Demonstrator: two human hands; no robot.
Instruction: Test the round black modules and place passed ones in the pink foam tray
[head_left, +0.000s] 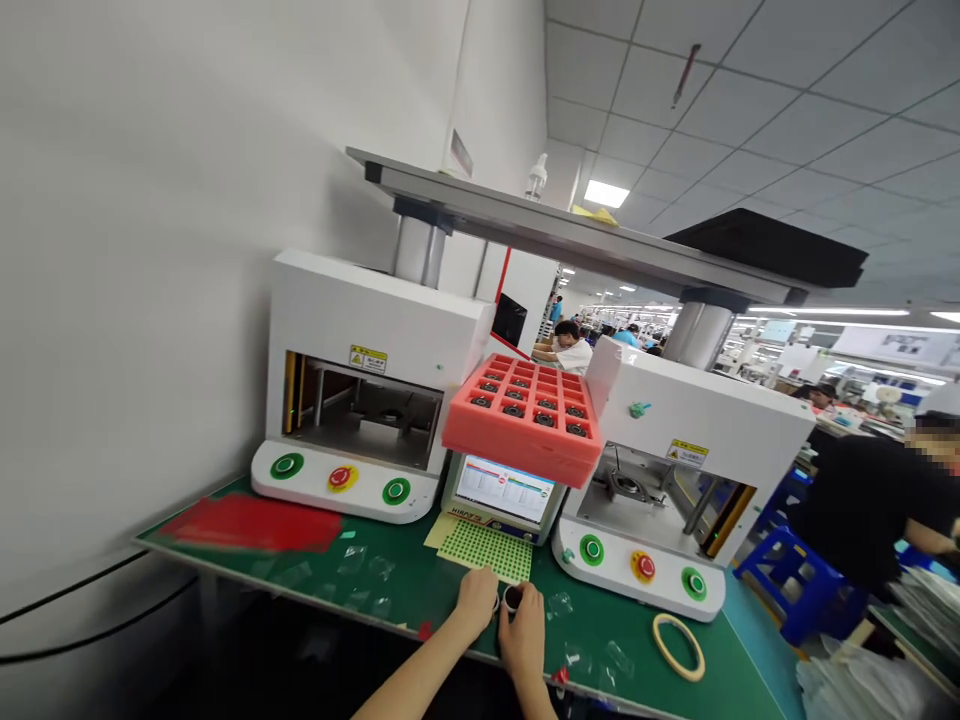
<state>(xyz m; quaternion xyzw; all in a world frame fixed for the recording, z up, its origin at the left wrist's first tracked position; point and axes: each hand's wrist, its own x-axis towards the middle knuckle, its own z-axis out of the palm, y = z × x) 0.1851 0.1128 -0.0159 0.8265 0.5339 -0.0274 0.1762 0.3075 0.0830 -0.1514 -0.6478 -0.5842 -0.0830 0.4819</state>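
My left hand (475,599) and my right hand (523,628) meet low over the green mat (390,575), fingers curled around a small dark ring-shaped part (512,598) between them. Just beyond the fingers lies a yellow-green sheet of small dots (486,549). Above it sits a small touchscreen unit (504,490), with an orange foam tray (529,415) of several dark round parts resting on top.
A white press machine (360,390) with green and red buttons stands at the left, and a second one (675,470) at the right. A red sheet (251,522) lies at the left, a tape ring (678,646) at the right. Other people work behind and at the right.
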